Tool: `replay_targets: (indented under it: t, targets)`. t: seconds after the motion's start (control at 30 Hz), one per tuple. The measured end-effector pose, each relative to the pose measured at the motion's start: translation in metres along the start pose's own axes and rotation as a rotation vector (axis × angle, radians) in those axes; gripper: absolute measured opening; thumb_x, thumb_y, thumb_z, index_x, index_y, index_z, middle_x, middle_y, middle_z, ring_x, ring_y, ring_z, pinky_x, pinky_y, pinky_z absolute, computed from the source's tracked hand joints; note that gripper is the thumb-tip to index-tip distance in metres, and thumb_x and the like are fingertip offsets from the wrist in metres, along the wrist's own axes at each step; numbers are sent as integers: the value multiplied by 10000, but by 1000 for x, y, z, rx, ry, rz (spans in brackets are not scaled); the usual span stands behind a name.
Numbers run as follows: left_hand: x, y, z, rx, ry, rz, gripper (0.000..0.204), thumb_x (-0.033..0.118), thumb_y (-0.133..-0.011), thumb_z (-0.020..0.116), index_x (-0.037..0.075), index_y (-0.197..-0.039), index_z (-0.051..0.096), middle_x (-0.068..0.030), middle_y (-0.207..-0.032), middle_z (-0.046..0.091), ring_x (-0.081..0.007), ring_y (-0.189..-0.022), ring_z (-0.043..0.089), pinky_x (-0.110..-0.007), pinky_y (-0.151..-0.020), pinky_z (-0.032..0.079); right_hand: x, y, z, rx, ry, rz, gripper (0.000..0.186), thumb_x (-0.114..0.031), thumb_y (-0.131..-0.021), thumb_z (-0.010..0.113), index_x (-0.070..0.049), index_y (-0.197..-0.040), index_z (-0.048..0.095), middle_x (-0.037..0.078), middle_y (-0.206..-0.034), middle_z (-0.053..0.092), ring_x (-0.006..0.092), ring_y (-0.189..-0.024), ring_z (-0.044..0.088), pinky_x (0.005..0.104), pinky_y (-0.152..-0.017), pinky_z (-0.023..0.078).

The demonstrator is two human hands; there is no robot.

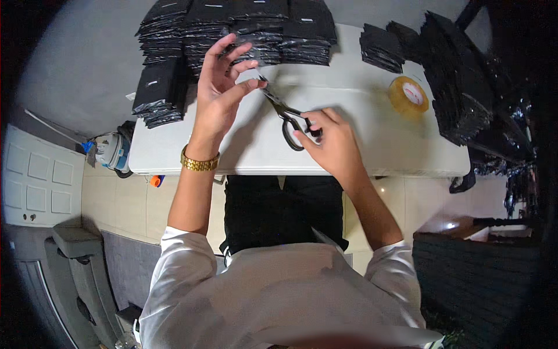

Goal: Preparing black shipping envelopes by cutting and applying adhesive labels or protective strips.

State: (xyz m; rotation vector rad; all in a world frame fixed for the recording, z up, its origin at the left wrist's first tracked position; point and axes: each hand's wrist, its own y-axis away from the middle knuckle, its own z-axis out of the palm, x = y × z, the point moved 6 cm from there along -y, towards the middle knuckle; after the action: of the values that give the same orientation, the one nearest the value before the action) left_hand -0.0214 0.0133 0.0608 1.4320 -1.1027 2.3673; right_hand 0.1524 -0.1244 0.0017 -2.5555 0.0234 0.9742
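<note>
A pair of black-handled scissors (pixel 278 107) is held above the white table, tips pointing up and to the left. My right hand (pixel 334 141) grips them by the handles, with one finger loop showing below. My left hand (pixel 224 87), a gold-coloured band at its wrist, is raised at the blade end with its fingers spread. Its thumb tip is at the blades; whether it touches them I cannot tell. Nothing I can make out lies between the left fingers. Behind that hand are stacks of flat black plastic packages (pixel 256 42).
A roll of clear yellowish tape (pixel 401 98) lies on the white table (pixel 360 145) at the right. Smaller black stacks (pixel 381 49) stand at the back right, beside a tall black pile (pixel 453 81). Another black stack (pixel 157 90) is at the table's left end.
</note>
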Motion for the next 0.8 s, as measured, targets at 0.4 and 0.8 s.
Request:
replay_targets:
  t: [0.4, 0.8]
  targets:
    - [-51, 34, 109, -225, 77, -150, 883, -219, -822, 643, 101, -1575, 312, -172, -1499, 448, -212, -1219, 563, -405, -940, 636, 49, 86, 2, 453, -1102, 277, 322, -4, -970, 703, 16, -1278, 611, 126, -1133, 687, 166, -983, 711, 311, -768, 652]
    - [-74, 72, 164, -348, -66, -165, 884, -264, -788, 586, 68, -1554, 298, -182, -1531, 402, -206, -1209, 550, -371, -932, 641, 70, 166, 9, 748, -1138, 394, 174, -5, -941, 759, 42, -1096, 695, 100, -962, 756, 130, -807, 729, 264, -755, 597]
